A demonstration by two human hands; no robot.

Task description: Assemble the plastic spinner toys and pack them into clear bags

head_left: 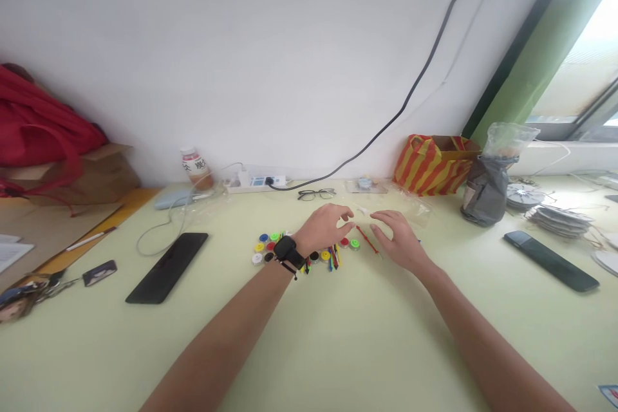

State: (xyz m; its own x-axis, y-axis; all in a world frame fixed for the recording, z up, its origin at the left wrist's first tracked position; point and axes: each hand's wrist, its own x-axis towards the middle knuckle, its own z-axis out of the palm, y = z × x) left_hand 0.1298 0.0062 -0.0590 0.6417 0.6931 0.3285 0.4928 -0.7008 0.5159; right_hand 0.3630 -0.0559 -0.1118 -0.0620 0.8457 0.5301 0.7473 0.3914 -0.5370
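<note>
Listing from the hands outward: left hand (324,230), thumb and forefinger loosely curved with a gap between them, nothing seen in the grasp; any hold by the other fingers cannot be told. Right hand (400,244), fingers extended, thumb apart, nothing visibly held. Red stick (367,241), one, thin, lying on the table (309,347) between the two hands: to the right of the left hand, to the left of the right. Its long axis slants from far left to near right; the far end sits just beside the left thumb tip, the nearer of the two hands to that end, contact not certain. The near end lies towards the right hand's side. Green disc (355,244) and red disc (344,243), side by side, left of the stick. Coloured sticks (334,259), a loose bunch, beside a yellow disc (325,257), near the left wrist. Black watch (287,251), worn on that wrist, partly hiding further discs. Beyond the hands: eyeglasses (317,194), folded out; power strip (255,183), against the wall.
</note>
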